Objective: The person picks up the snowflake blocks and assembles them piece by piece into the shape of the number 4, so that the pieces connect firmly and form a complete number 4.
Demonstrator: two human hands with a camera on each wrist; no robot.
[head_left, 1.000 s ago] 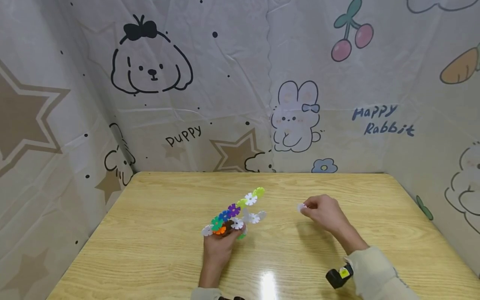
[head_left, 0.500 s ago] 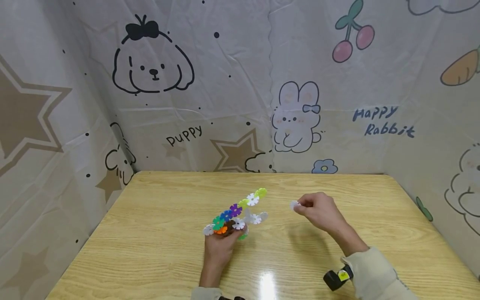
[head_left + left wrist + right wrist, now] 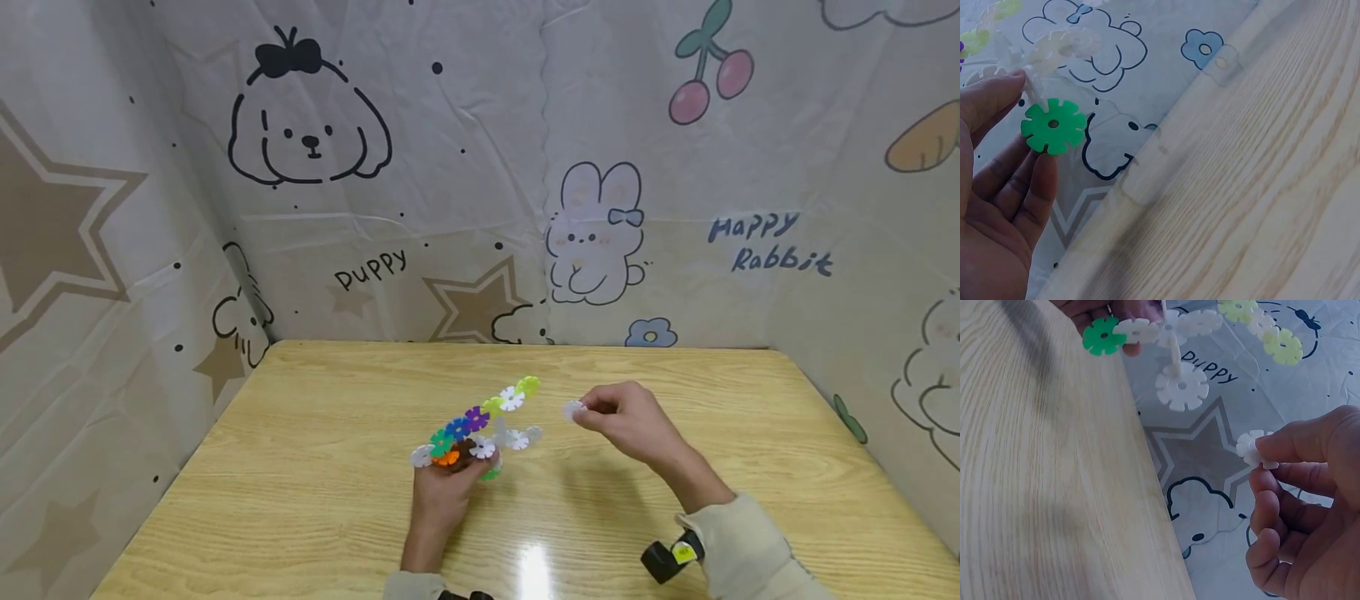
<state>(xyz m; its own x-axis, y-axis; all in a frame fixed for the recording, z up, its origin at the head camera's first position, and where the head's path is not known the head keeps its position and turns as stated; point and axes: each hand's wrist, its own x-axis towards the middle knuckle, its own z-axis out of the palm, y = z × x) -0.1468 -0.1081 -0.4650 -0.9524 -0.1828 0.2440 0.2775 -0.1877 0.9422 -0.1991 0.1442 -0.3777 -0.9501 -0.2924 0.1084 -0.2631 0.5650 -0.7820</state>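
Note:
My left hand (image 3: 441, 498) grips an assembly of interlocking plastic snowflake discs (image 3: 476, 418) above the table. One slanting row runs through green, blue, purple, yellow-green and white discs; a shorter branch of white discs (image 3: 516, 439) points right beneath it. Orange and brown discs sit close to the fingers. In the left wrist view, thumb and fingertips hold around a green disc (image 3: 1054, 126) and the white one joined to it. Right of the assembly, my right hand (image 3: 633, 423) pinches a single white snowflake disc (image 3: 1247, 447) between thumb and forefinger, apart from the branch.
A wood-grain table (image 3: 315, 508) lies under both hands. Behind it and along the sides hangs a printed cloth (image 3: 465, 108) with cartoon animals. A black wrist camera (image 3: 667, 560) is strapped at the right sleeve.
My right hand has moved left with the white disc, closer to the assembly. The left hand and its assembly have shifted only slightly right in the view.

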